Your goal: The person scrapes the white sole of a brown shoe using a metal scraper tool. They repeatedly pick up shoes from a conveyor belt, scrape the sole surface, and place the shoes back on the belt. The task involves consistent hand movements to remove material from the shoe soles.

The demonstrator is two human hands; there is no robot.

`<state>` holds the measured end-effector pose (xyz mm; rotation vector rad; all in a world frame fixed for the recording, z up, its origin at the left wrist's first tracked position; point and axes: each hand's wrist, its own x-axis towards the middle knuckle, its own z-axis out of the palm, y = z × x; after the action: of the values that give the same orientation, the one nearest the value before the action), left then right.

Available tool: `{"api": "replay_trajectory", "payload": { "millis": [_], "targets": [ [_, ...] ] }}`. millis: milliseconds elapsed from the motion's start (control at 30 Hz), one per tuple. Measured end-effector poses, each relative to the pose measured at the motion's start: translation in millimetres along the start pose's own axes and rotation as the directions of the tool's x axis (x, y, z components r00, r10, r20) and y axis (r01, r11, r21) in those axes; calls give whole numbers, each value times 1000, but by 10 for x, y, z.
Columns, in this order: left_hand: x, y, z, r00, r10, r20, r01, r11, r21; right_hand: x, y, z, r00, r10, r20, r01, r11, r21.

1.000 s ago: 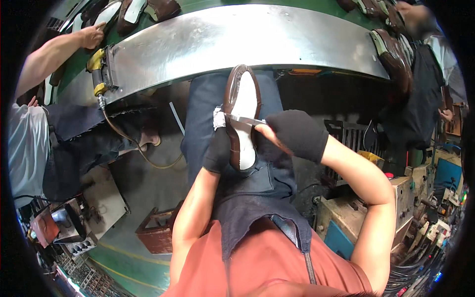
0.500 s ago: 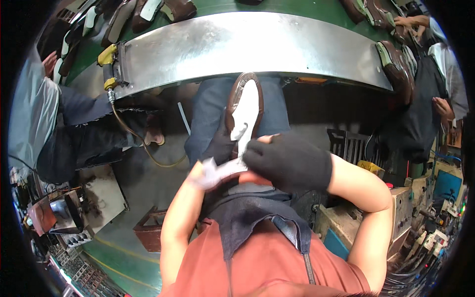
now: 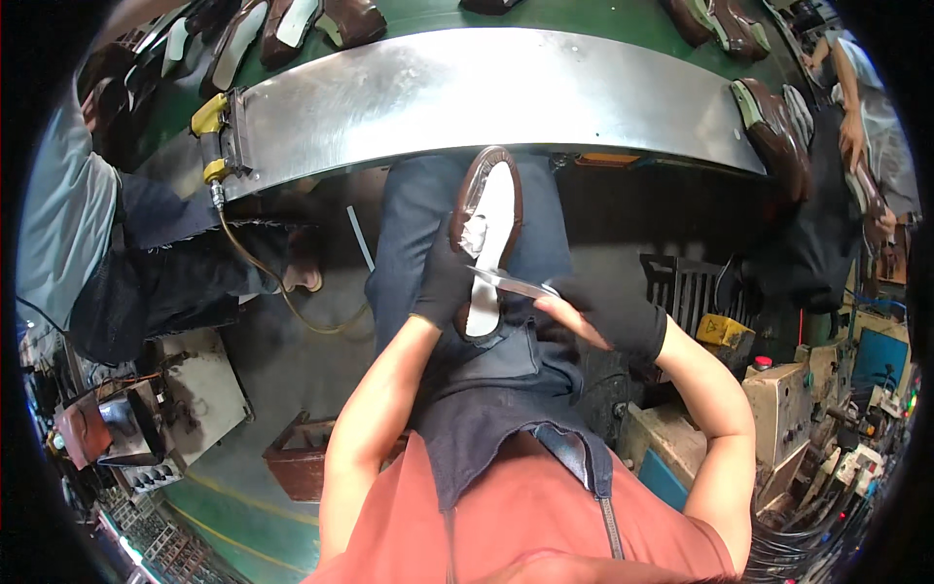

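A brown shoe (image 3: 499, 219) lies sole up over my lap, toe pointing away, its white bottom facing me. My left hand (image 3: 445, 284), in a black fingerless glove, is closed round the shoe's left side. A crumpled whitish scrap (image 3: 474, 235) sits by its fingers on the sole. My right hand (image 3: 598, 313), gloved alike, is closed on a narrow, shiny blade-like strip (image 3: 516, 283). This strip points left across the shoe's middle; whether it touches the sole I cannot tell. Part of the right hand is blurred.
Ahead is a curved metal bench plate (image 3: 486, 92), with a yellow air tool (image 3: 210, 141) and hose at its left. Brown shoes (image 3: 350, 21) stand on the green surface beyond. Co-workers sit at both sides. A wooden box (image 3: 292, 465) and machine boxes (image 3: 778, 409) flank me.
My right hand has moved right and slightly down, uncovering the shoe's heel. The strip swung from the lower left to across the shoe's middle. The shoe tilted slightly right.
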<state>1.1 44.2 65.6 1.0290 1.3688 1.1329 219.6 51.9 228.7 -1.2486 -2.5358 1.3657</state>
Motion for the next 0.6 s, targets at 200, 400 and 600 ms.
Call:
{"api": "replay_trajectory", "payload": {
  "millis": [200, 400, 600],
  "targets": [
    [-107, 187, -128, 940, -62, 337, 44, 997, 63, 474, 127, -5, 953, -164, -255, 168, 986, -8],
    [90, 25, -233, 904, -327, 277, 424, 778, -464, 99, 221, 120, 935, 353, 0, -343, 907, 245],
    [30, 113, -14, 993, 68, 97, -70, 997, 22, -28, 81, 264, 966, 225, -127, -161, 908, 386]
  ]
}}
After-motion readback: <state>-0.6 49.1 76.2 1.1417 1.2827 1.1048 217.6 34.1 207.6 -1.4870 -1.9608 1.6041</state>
